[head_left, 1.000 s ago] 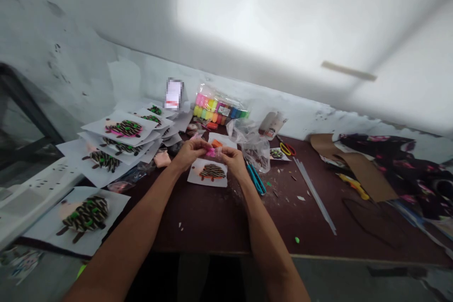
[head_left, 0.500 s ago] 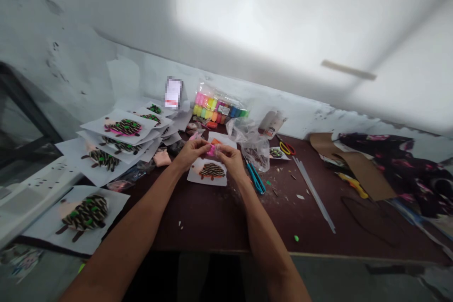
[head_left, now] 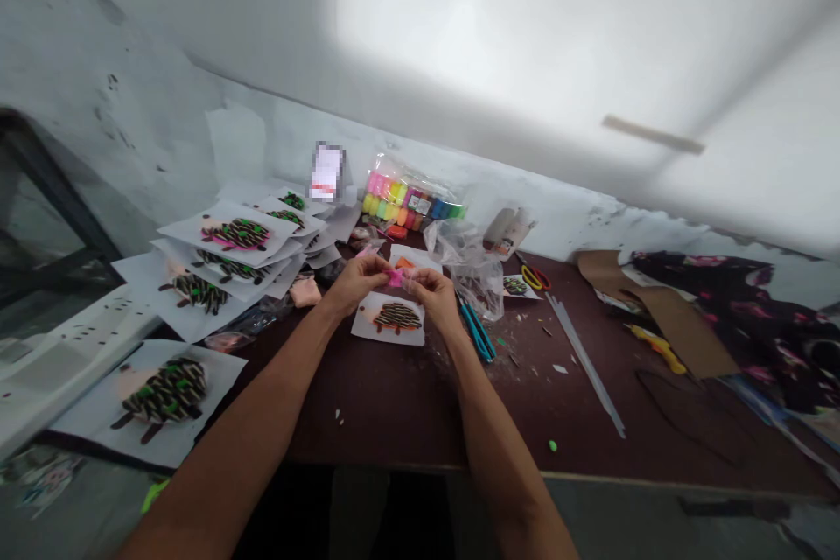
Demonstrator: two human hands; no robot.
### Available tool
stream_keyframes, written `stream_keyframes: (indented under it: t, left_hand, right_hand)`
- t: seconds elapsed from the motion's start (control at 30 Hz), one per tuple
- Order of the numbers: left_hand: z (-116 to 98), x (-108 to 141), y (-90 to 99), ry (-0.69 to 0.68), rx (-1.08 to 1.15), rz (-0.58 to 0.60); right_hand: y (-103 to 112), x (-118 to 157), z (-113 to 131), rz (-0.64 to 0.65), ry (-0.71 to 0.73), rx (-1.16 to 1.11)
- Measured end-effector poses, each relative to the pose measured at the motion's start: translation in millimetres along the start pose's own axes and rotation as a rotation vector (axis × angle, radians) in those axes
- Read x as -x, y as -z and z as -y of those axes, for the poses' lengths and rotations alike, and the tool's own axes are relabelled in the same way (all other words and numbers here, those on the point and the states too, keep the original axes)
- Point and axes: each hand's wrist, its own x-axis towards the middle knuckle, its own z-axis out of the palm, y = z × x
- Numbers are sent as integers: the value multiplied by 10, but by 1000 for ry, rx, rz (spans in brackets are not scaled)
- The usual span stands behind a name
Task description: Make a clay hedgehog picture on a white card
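Between my two hands is a small piece of bright pink modelling clay (head_left: 395, 277), with what looks like clear wrapping around it. My left hand (head_left: 360, 282) pinches it from the left, fingers closed. From the right, the fingertips of my right hand (head_left: 430, 287) are closed on its clear plastic edge. Just below the hands lies a white sheet with a hedgehog picture (head_left: 395, 317), its back covered in dark, striped spines. Behind the pink clay, an orange piece (head_left: 404, 262) rests on another white paper (head_left: 426, 261).
Stacked hedgehog sheets (head_left: 229, 232) fill the left side. A pack of coloured clay (head_left: 413, 197) leans against the wall, near a phone (head_left: 326, 171). Right of my hands are crumpled clear plastic (head_left: 476, 276), a teal-handled tool (head_left: 477, 332), scissors (head_left: 535, 277), glue sticks (head_left: 587, 367) and a yellow glue gun (head_left: 658, 348).
The whole view has shifted slightly, so things sit a little further right. Both hands keep their hold on the pink clay, with only small finger movement.
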Motion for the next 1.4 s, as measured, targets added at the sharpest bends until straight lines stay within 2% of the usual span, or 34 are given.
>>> stream_keyframes:
  t: [0.13, 0.4, 0.57, 0.8, 1.0, 1.17, 1.4]
  left_hand:
    - [-30, 10, -7, 18, 66, -21]
    - [-46, 31, -9, 30, -34, 54]
    - [-52, 43, -19, -13, -94, 91]
    - [-3, 29, -57, 5, -113, 90]
    - [40, 6, -23, -9, -70, 27]
    - [-16, 78, -100, 105, -28, 162]
    - [-12, 57, -117, 66, -26, 110]
  right_hand:
    - [-5, -3, -25, 26, 3, 33]
    - [-33, 3, -26, 18, -11, 0]
    - [-58, -9, -82, 35, 2, -6]
    - [-23, 24, -76, 12, 120, 239]
    - [6, 15, -66, 63, 128, 264]
    - [2, 18, -95, 18, 158, 302]
    - [-21, 36, -50, -11, 208, 386]
